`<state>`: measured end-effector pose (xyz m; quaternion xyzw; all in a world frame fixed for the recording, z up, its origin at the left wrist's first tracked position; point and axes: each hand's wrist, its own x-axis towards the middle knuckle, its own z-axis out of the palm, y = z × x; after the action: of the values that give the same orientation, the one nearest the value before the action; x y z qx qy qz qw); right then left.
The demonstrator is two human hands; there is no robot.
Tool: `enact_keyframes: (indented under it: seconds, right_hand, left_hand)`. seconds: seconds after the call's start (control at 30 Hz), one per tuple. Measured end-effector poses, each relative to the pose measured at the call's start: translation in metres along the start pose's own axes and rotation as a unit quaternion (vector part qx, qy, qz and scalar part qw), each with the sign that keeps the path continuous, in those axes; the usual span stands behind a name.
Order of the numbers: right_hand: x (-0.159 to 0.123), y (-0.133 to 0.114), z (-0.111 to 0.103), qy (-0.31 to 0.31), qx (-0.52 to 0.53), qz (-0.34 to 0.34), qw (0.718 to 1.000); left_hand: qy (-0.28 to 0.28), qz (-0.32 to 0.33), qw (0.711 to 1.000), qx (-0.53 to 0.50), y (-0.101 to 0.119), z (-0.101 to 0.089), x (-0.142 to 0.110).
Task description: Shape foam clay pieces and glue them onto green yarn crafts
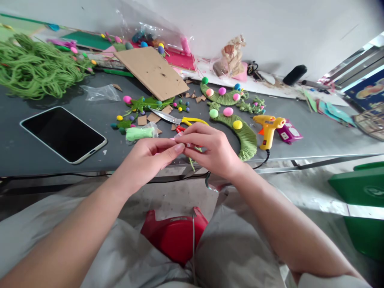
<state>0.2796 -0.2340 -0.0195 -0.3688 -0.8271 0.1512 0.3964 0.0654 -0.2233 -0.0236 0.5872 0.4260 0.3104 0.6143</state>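
Observation:
My left hand (pixel 151 157) and my right hand (pixel 207 145) meet over the table's front edge, fingertips pinched together. Between them is a small pink piece (pixel 173 139) with a bit of clear plastic, mostly hidden by my fingers; its kind cannot be made out. Just beyond lie scissors (pixel 169 117) with yellow handles, blades pointing left. A bag of pale green clay (pixel 139 133) lies close to my left hand. To the right of my right hand is a curved, green yarn-wrapped piece (pixel 244 136) with coloured balls on it. A second such piece (pixel 223 96) lies behind it.
A phone (pixel 64 134) lies at left, below a heap of green yarn (pixel 36 66). Cardboard (pixel 153 72) and small scraps lie at the back. A yellow glue gun (pixel 268 130) stands at right by a purple box (pixel 289 131), its cable hanging over the edge. A red stool (pixel 175 236) is below.

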Motion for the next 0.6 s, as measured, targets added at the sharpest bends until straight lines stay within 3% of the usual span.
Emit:
enact_keyframes:
  seconds: [0.37,0.6]
  right_hand:
    - [0.0022,-0.0027,-0.0006,0.032,0.005,-0.012,0.999]
    - [0.0036,-0.0013,-0.0025,0.046,0.009,-0.008,0.999]
  left_hand:
    - [0.075,0.014,0.996,-0.042,-0.0029,-0.0034,0.0030]
    - [0.006,0.011,0.999,-0.038,-0.0019,-0.0072,0.0019]
